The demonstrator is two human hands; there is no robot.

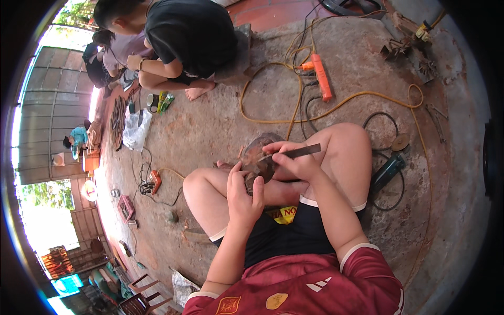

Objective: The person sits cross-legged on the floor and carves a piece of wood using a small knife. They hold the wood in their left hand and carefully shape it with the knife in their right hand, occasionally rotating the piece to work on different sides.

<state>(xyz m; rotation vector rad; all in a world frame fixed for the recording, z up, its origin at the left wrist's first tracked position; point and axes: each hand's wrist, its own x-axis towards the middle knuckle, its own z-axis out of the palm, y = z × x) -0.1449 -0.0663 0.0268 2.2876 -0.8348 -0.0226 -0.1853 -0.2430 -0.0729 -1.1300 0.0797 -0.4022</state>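
Observation:
My left hand (244, 197) is curved around a dark brown, rounded piece (264, 169) between my bent legs, thumb apart from the fingers. The piece's exact kind is unclear. In my right hand (298, 161) is a dark, flat bar-shaped tool (308, 150), gripped between thumb and fingers. One end of it sticks out to the right. The other end points left, over the brown piece; my fingers partly hide where they meet. Just beyond my hands is a darker rounded lump (265, 140), blurred and partly covered.
A green handheld power tool (387, 172) with a black cord lies right of my knee, near a round disc (400, 142). An orange power strip (321, 79) and looping yellow cord (362, 95) lie ahead. Another person (189, 42) sits at far left, near a white plastic bag (137, 129).

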